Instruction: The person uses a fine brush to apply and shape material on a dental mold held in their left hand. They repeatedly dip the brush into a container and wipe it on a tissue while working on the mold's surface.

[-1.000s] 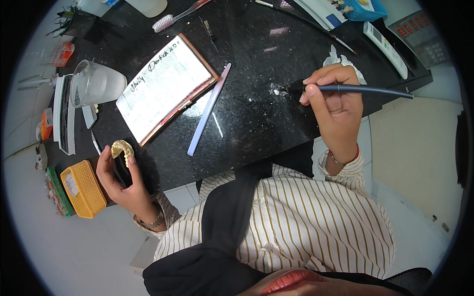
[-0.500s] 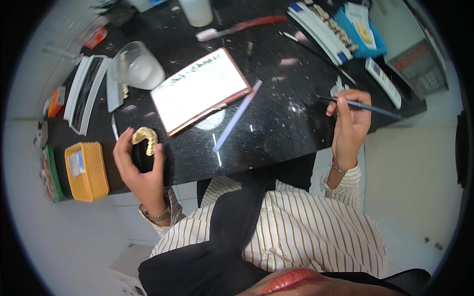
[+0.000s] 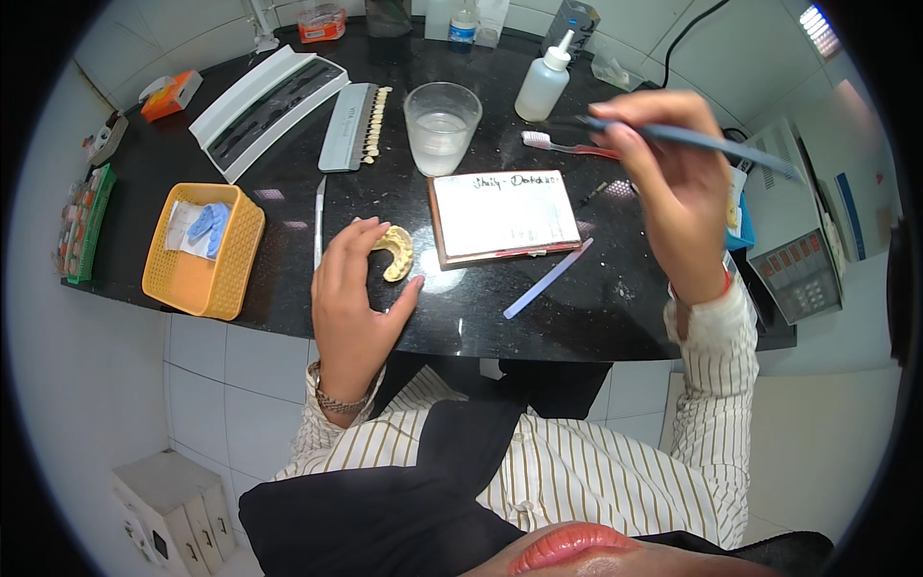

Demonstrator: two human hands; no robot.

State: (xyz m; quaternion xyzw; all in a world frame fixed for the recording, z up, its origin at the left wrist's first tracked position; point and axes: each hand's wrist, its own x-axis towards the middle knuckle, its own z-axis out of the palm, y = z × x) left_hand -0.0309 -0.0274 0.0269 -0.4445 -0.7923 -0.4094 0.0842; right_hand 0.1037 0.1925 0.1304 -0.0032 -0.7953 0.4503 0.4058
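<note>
My left hand [image 3: 354, 293] rests near the front edge of the black counter [image 3: 481, 317] and holds a yellowish dental cast [image 3: 393, 252] between thumb and fingers. My right hand [image 3: 665, 192] is raised above the counter's right side, gripping a thin dark-blue brush-like tool [image 3: 707, 144] that points to the right. Between the hands lies a white tablet in a brown frame [image 3: 502, 215] with handwriting along its top. A pale blue flat stick [image 3: 546, 280] lies in front of it.
A yellow basket [image 3: 197, 250] with blue gloves stands at the left. A glass of water [image 3: 441, 113], a white squeeze bottle [image 3: 542, 83], a toothbrush [image 3: 567, 146], a tooth shade strip [image 3: 352, 125], a white tray [image 3: 264, 108] and a metal spatula [image 3: 318, 221] lie behind.
The view has tilted up to take in the whole counter. My right hand has risen from the counter with the tool. My left hand keeps hold of the cast.
</note>
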